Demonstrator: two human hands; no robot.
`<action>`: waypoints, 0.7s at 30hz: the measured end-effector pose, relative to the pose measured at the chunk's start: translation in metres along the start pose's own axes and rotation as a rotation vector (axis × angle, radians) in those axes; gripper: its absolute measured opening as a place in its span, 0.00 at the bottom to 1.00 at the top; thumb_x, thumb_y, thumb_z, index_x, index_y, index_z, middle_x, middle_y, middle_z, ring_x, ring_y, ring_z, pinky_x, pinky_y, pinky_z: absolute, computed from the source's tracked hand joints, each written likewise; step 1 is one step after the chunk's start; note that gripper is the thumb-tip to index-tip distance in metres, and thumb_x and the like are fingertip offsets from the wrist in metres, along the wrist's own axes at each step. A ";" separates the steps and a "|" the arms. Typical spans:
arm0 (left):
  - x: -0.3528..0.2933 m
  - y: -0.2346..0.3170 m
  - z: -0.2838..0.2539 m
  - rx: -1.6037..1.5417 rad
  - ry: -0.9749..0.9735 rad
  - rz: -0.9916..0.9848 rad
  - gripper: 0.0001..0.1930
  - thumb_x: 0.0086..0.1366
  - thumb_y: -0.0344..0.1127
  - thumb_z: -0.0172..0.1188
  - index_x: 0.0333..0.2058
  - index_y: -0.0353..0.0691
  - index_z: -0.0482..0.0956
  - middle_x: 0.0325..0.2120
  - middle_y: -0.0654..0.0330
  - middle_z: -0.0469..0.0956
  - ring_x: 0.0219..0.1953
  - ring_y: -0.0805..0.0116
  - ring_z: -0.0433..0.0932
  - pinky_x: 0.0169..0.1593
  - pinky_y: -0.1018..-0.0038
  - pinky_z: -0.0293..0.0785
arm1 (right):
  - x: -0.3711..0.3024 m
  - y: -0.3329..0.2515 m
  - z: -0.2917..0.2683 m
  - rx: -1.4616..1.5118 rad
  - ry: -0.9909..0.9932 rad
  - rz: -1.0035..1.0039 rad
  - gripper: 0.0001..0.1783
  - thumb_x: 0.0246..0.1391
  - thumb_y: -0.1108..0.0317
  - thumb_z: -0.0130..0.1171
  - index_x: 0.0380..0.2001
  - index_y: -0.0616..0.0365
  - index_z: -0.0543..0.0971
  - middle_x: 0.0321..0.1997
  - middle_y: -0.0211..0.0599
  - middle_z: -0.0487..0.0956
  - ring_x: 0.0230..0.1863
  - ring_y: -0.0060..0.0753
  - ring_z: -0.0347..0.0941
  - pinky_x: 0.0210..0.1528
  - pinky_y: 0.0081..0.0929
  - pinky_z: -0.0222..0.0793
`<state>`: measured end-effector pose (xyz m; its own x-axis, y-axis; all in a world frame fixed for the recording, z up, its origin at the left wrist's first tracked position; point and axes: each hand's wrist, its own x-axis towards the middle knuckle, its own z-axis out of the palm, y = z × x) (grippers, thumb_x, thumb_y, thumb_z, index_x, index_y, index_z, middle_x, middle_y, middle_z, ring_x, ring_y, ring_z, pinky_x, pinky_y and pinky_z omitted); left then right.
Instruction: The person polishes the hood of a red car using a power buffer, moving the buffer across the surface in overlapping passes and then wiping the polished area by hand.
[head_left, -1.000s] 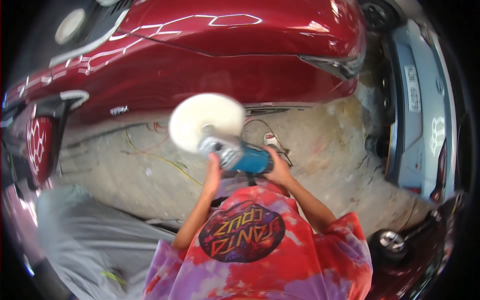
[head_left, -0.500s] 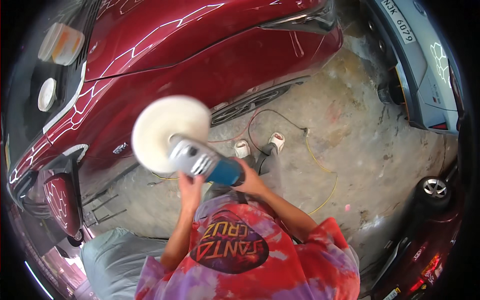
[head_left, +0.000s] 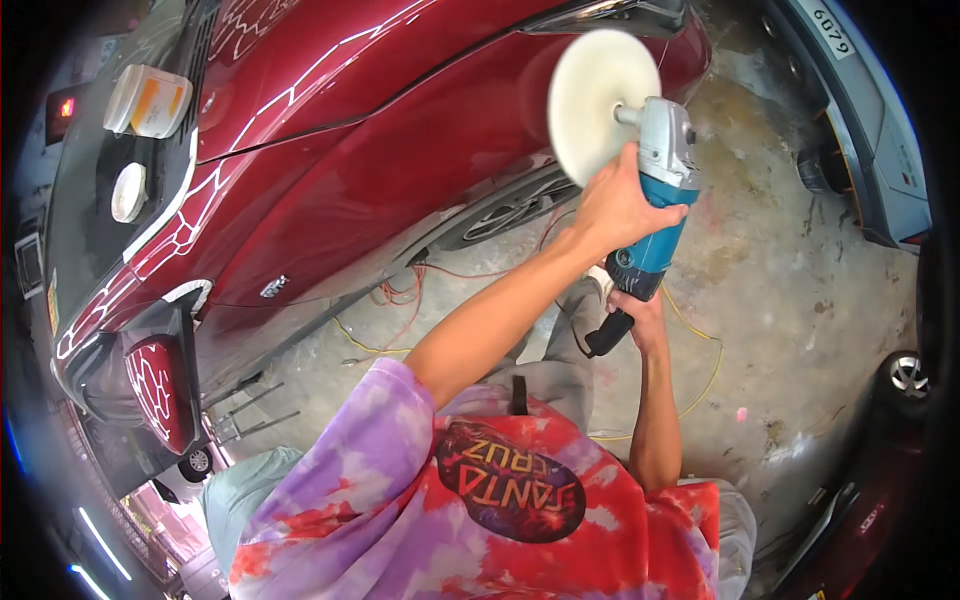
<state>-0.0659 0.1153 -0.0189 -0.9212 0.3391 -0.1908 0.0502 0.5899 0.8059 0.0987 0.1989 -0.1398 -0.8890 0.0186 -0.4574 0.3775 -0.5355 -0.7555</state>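
Note:
A rotary polisher (head_left: 655, 235) with a teal and grey body is held in both my hands. My left hand (head_left: 612, 205) wraps around its body just behind the grey head. Lower down, my right hand (head_left: 642, 312) grips the rear end near the black handle. The round, cream-white pad (head_left: 602, 108) is tilted on edge at the polisher's far end. In this view it overlaps the front side of a glossy red car (head_left: 370, 170); whether pad and paint touch, I cannot tell.
A white tub with an orange label (head_left: 150, 102) and a round white lid (head_left: 129, 192) rest at the car's windshield base. The red side mirror (head_left: 160, 395) juts out at left. A yellow cord (head_left: 708, 385) and red hose (head_left: 400, 290) cross the concrete floor. A light-blue vehicle (head_left: 860, 110) stands at right.
The polisher has swung from left to right, away from the fender toward the car's front. My left arm now reaches across to the right, and the pad has turned more edge-on.

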 end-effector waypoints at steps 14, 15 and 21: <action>-0.284 -0.168 -0.173 -0.380 0.502 -0.171 0.36 0.54 0.39 0.71 0.56 0.31 0.63 0.48 0.53 0.72 0.51 0.64 0.71 0.56 0.67 0.68 | -0.080 0.053 0.183 -0.797 -0.347 -0.140 0.50 0.35 0.64 0.70 0.64 0.49 0.60 0.49 0.52 0.79 0.47 0.57 0.78 0.49 0.42 0.73; -0.301 -0.182 -0.179 -0.385 0.518 -0.164 0.36 0.54 0.39 0.71 0.56 0.31 0.63 0.48 0.53 0.72 0.51 0.64 0.71 0.56 0.67 0.68 | -0.080 0.055 0.191 -0.807 -0.358 -0.151 0.50 0.35 0.64 0.70 0.64 0.49 0.60 0.49 0.52 0.79 0.47 0.57 0.78 0.49 0.42 0.73; -0.312 -0.178 -0.184 -0.444 0.569 -0.077 0.30 0.58 0.43 0.64 0.54 0.29 0.70 0.49 0.54 0.73 0.51 0.63 0.73 0.56 0.67 0.68 | -0.072 0.040 0.204 -0.994 -0.459 -0.234 0.50 0.35 0.63 0.68 0.65 0.40 0.59 0.35 0.51 0.81 0.38 0.62 0.78 0.40 0.50 0.72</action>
<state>0.1418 -0.2299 0.0003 -0.9800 -0.1965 -0.0323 -0.0728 0.2022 0.9766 0.1252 0.0043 -0.0412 -0.8989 -0.3928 -0.1939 0.0454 0.3566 -0.9331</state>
